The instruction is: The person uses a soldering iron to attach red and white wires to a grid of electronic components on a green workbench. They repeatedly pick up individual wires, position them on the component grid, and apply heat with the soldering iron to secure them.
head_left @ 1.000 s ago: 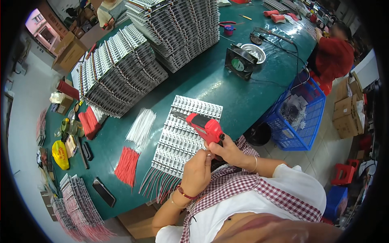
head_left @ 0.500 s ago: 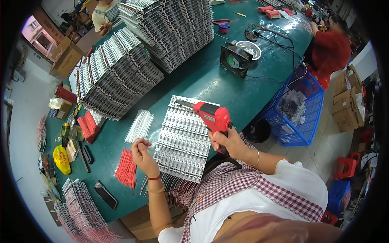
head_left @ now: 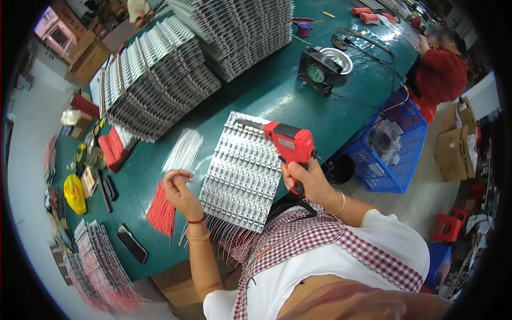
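Observation:
My right hand grips the handle of a red and black soldering gun. Its thin metal tip reaches left over the top edge of a silver panel, which carries rows of small metal parts. Red and pale wires hang from the panel's near edge. Left of the panel, my left hand has its fingers curled together; anything small between them is too hard to see. It hovers between a bundle of white wires and a bundle of red wires on the green table.
Tall stacks of similar panels stand at the back left. A black fan and a metal bowl are farther right. A blue crate sits beside the table. A phone lies near-left; a person in red sits far right.
My left hand has shifted slightly left, over the ends of the wire bundles. The soldering gun stays at the panel's top edge in my right hand. The whole view has shifted a little.

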